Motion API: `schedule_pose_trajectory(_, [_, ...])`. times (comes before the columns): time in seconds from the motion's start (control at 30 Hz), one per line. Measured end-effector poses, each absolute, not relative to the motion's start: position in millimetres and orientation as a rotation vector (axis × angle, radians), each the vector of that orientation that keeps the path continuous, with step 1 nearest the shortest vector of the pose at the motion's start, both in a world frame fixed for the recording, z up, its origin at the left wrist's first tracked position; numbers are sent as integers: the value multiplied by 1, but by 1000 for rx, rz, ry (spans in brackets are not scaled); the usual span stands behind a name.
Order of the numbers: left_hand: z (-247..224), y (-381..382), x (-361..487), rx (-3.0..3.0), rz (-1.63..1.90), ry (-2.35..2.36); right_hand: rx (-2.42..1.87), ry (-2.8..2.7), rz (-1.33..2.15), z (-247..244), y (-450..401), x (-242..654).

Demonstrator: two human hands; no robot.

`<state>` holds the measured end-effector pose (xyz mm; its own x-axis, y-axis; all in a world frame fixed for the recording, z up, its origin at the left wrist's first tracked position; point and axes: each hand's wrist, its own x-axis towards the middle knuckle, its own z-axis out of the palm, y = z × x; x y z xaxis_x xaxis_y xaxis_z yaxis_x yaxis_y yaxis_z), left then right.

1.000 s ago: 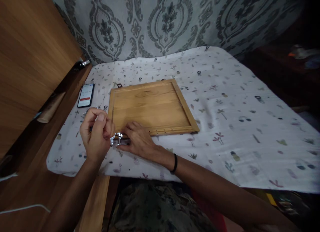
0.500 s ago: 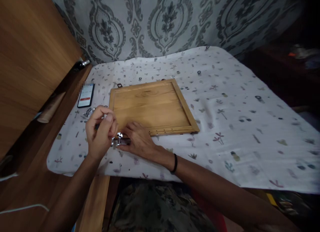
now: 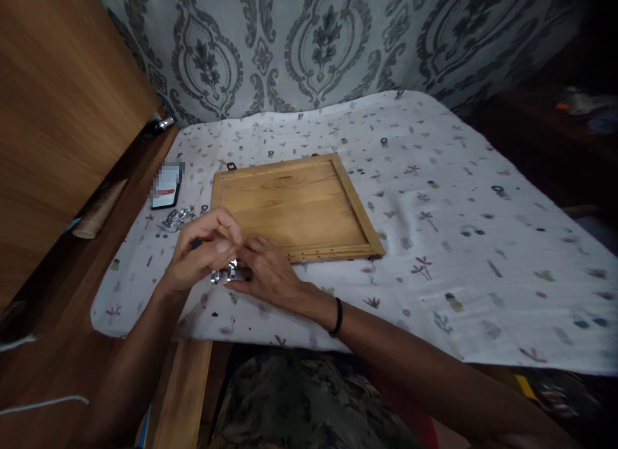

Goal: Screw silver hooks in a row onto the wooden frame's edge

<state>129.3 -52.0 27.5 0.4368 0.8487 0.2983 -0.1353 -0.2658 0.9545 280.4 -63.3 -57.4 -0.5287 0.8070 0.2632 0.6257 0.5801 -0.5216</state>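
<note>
A framed wooden panel [image 3: 294,201] lies flat on the cloth, with small dark holes along its near edge. At its near left corner sits a shiny metal fitting [image 3: 231,272]. My right hand [image 3: 270,272] grips that fitting against the panel edge, thumb below and fingers over the wood. Just above the fitting, my left hand [image 3: 205,252] is closed, its thumb and forefinger pinched together. Whatever those fingertips hold is hidden or too small to make out. Several small shiny metal pieces [image 3: 177,218] lie in a heap behind my left hand.
A phone [image 3: 167,186] rests at the left side of the patterned white cloth [image 3: 463,243]. A wooden cabinet side [image 3: 58,114] stands at the left, with a tan cylinder [image 3: 96,214] beside it. A patterned curtain [image 3: 328,43] hangs behind the table.
My left hand has shifted slightly right and turned flatter over the fitting, uncovering more of the shiny pieces behind it. My right hand and the panel have stayed in place.
</note>
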Motion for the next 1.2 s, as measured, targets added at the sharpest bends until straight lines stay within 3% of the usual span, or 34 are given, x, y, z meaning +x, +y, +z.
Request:
schedule_pose_trajectory(0.1, [30,-49,127,1421,1116,538,-1147,-2345,499,-56,-63,281])
schedule_pose_trajectory(0.43, [25,-64,155,1241,1591,897,-1167,-2358,474,-55,-63,281])
schedule_pose_trajectory(0.87, [28,-53,147,1347,1306,678,-1139,-2343,483,-57,-64,282])
schedule_pose_trajectory(1.2, [36,-61,138,1302,1535,704,-1125,-2349,473,-57,-63,283])
